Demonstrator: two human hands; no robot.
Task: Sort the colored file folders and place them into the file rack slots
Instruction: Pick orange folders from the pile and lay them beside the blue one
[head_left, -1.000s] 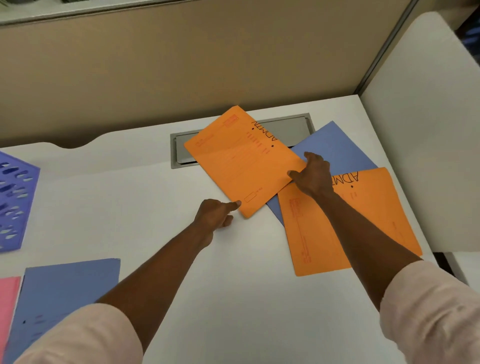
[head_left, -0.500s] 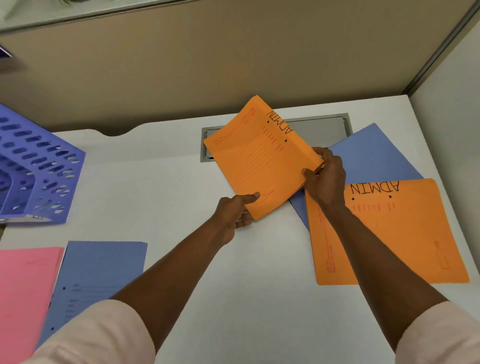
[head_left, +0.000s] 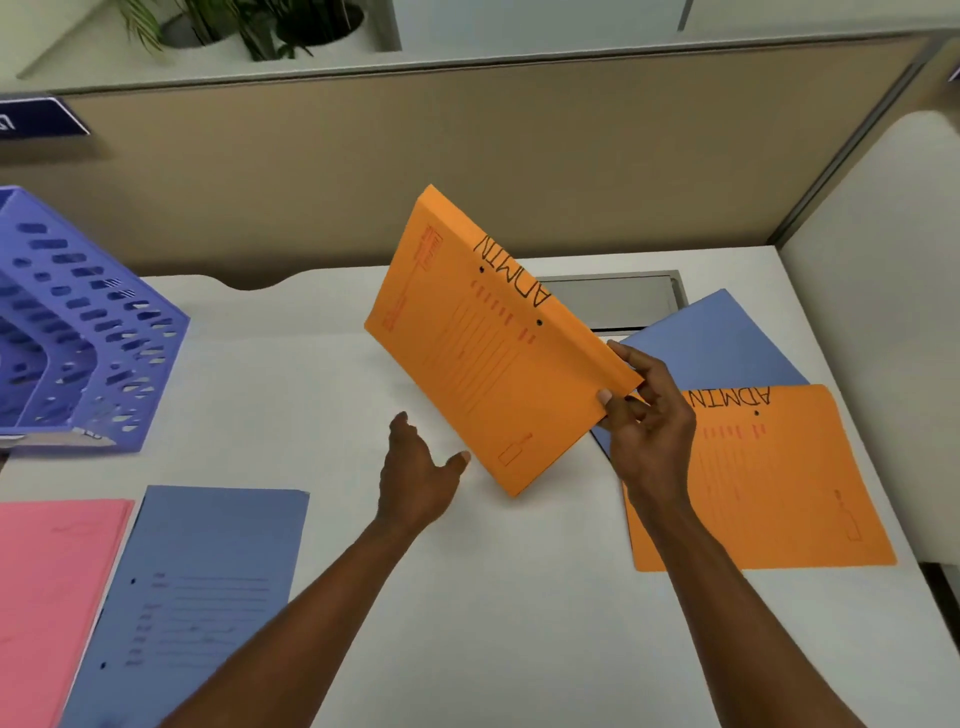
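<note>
Right hand (head_left: 644, 415) pinches the raised orange folder (head_left: 493, 353); left hand (head_left: 421, 467) open, probably empty. Support underneath, then carry to the rack (head_left: 78, 332).

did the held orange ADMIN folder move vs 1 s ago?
Yes. The orange folder, pinched by the right hand, has lifted off the desk and tilted up, clear of the grey cable hatch it covered. Left hand let go.

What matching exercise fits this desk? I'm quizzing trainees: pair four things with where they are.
Things:
1. lifted orange folder
2. pink folder
3. file rack
4. second orange folder

Places:
a. far left of desk, standing
b. flat at right, overlapping a blue folder
c. pinched in the right hand
d. flat at near left

Pairs: 1-c, 2-d, 3-a, 4-b
</note>
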